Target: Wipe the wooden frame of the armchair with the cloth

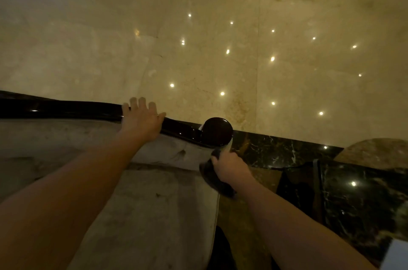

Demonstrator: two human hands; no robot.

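Observation:
The armchair's dark glossy wooden frame [66, 109] runs along the top of its pale upholstered back [55, 144] and ends in a round knob [217, 130] at the right. My left hand [142, 118] lies flat on the top rail, fingers spread over its far edge, holding nothing. My right hand [229, 167] is closed on a cloth [227, 148], pale where it shows above the fingers, pressed against the frame just below the knob. A dark curved part of the frame [212, 178] sits under that hand.
Behind the chair lies a polished beige marble floor [220, 49] with ceiling-light reflections. A black veined marble border [287, 150] and a dark marble-topped surface [364, 199] stand at the right, close to my right forearm. The pale seat cushion [143, 214] fills the lower middle.

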